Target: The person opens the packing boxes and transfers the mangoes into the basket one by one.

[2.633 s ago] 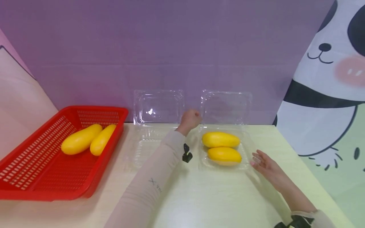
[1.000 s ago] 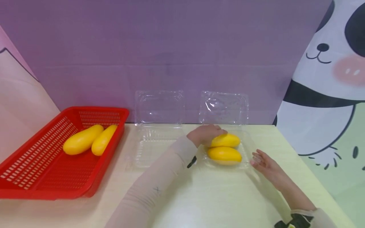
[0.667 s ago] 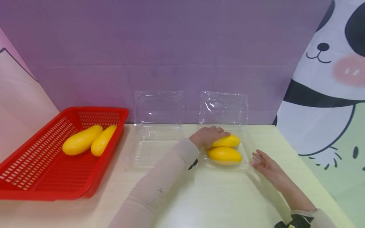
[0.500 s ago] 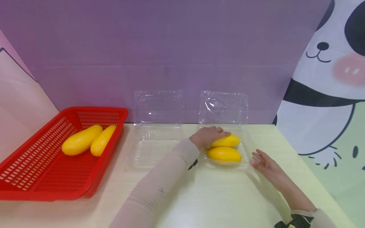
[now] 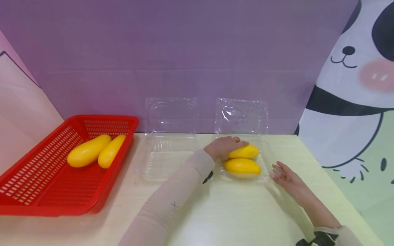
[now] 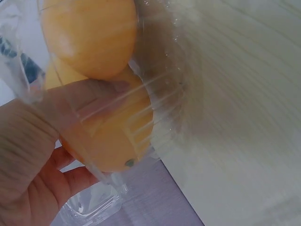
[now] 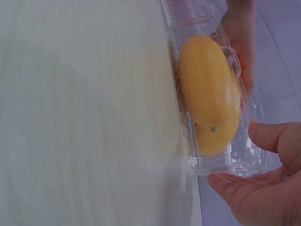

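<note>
Two yellow oblong fruits lie side by side in the right clear plastic box. My left hand [image 5: 224, 147] reaches over the box's left side and grips the back fruit [image 5: 252, 151], covering its left end. In the left wrist view the left thumb lies along a fruit [image 6: 113, 141], seen through the clear plastic, with the other fingers bent behind. The front fruit [image 5: 242, 167] is in plain sight. My right hand [image 5: 290, 182] rests at the box's right edge, its thumb and fingers apart at one end of the clear box [image 7: 221, 167] in the right wrist view.
The box's clear lid [image 5: 241, 116] stands raised against the purple backdrop. To its left is another clear box [image 5: 158, 164] with its lid [image 5: 172, 116] up. A red basket [image 5: 101, 191] at the left holds two more yellow fruits [image 5: 89, 151].
My left hand has moved right, from between the two raised lids onto the back fruit, and then stayed there. The right lid has shifted slightly. My right hand has kept its place.
</note>
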The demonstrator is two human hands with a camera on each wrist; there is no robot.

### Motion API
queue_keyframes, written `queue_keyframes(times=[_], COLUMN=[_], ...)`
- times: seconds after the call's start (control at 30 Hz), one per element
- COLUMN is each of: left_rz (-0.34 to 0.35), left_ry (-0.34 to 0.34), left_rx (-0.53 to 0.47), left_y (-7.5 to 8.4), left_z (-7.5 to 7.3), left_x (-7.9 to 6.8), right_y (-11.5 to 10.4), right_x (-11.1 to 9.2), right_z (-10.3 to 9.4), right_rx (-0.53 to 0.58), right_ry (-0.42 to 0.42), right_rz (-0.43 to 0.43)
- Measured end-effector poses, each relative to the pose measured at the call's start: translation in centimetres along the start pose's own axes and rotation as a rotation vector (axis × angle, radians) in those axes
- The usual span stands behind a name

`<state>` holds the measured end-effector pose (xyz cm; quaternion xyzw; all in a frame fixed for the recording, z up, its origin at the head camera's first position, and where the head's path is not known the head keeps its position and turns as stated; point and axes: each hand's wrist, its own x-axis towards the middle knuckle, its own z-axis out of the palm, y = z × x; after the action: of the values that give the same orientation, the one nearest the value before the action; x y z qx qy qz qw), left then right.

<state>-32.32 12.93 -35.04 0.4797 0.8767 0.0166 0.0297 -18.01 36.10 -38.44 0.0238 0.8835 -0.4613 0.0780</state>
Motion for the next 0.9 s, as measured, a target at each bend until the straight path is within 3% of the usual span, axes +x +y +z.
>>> queue_keyframes(times=[0.6, 0.9], left_rz=[0.041, 0.016], left_ry=[0.076, 0.089], left_rx=[-0.025, -0.019], left_y=[-0.5, -0.8], left_z=[-2.0, -4.0], left_x=[-0.9, -2.3], right_y=[0.1, -0.1], right_x=[-0.3, -0.2], right_z=[0.2, 0.2], right_rx=[-0.001, -0.015], right_ry=[0.006, 0.003], right_rz=[0.010, 0.016])
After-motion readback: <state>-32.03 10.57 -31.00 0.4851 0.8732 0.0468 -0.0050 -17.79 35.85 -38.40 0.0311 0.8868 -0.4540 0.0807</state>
